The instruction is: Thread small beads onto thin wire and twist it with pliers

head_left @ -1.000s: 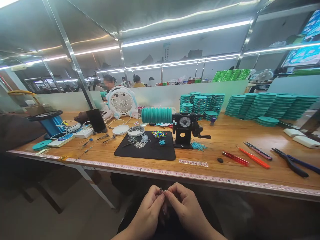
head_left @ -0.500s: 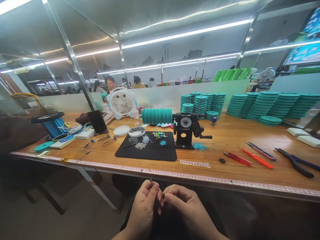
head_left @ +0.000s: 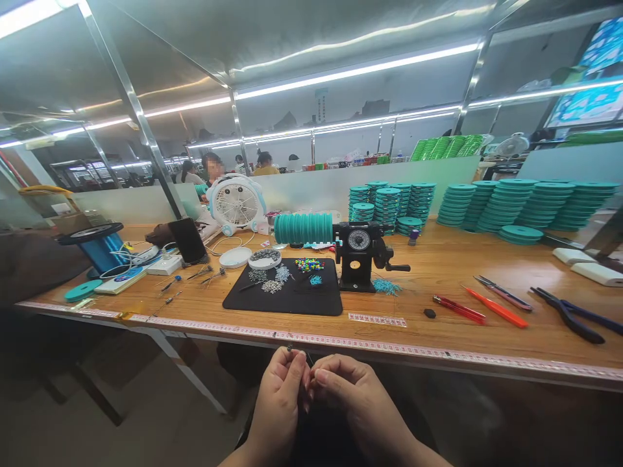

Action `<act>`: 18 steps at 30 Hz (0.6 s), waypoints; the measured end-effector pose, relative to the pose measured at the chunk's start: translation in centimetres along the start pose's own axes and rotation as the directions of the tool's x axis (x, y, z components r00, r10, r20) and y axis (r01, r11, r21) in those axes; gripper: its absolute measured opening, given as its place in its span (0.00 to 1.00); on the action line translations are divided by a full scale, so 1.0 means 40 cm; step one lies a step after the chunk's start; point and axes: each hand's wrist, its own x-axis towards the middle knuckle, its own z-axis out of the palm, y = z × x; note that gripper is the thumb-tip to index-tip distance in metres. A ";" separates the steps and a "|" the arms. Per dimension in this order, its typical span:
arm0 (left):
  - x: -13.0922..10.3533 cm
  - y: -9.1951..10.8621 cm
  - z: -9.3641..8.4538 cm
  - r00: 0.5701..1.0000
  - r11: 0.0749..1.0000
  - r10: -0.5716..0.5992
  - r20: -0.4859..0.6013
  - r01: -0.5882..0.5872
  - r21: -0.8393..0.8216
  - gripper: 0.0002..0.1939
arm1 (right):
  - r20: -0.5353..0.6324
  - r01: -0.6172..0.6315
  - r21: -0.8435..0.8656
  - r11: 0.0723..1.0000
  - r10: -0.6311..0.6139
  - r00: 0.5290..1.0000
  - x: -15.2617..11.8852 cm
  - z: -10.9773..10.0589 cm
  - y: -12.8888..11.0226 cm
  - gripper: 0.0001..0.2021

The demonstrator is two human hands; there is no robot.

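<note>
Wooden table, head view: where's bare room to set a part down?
Largest: right of the winder, between the teal spool stacks behind and the orange tool in front. Smaller: left of the black mat, near the measuring tape. Crowded: the mat's top and around the blue reel.

Table (head_left: pixel 428 272): wooden top, beneath the white fan (head_left: pixel 237 202)
Partition (head_left: pixel 302 188): frosted panel, behind the fan
Posts (head_left: pixel 129 91): metal, slanting, left of the fan
Lights (head_left: pixel 360 71): long bright tubes above the fan
Screen (head_left: pixel 596 94): blue, far right of the fan
Floor (head_left: pixel 156 402): dim, below the fan
</note>
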 end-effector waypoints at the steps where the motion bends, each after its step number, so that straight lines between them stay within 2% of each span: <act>1: -0.002 -0.004 -0.004 1.000 1.000 0.003 -0.006 -0.003 0.025 0.15 | -0.009 -0.016 0.015 1.000 0.016 1.000 0.000 -0.003 0.006 0.07; 6: -0.006 -0.027 -0.024 1.000 0.990 0.029 0.006 -0.029 0.136 0.15 | -0.062 -0.054 0.044 0.998 0.057 0.996 0.003 -0.011 0.028 0.08; 11: -0.004 -0.039 -0.032 0.999 0.988 0.022 0.028 -0.026 0.151 0.15 | -0.078 -0.059 0.037 0.998 0.062 0.995 0.008 -0.012 0.028 0.09; 14: -0.006 -0.031 -0.031 0.999 0.984 0.012 0.040 -0.018 0.175 0.14 | -0.107 -0.064 -0.113 0.992 0.052 0.993 0.007 -0.016 0.029 0.12; 18: -0.011 -0.005 -0.032 0.995 0.903 0.087 0.040 -0.096 0.419 0.13 | -0.198 -0.167 -0.329 0.929 0.105 0.975 -0.003 -0.024 0.025 0.15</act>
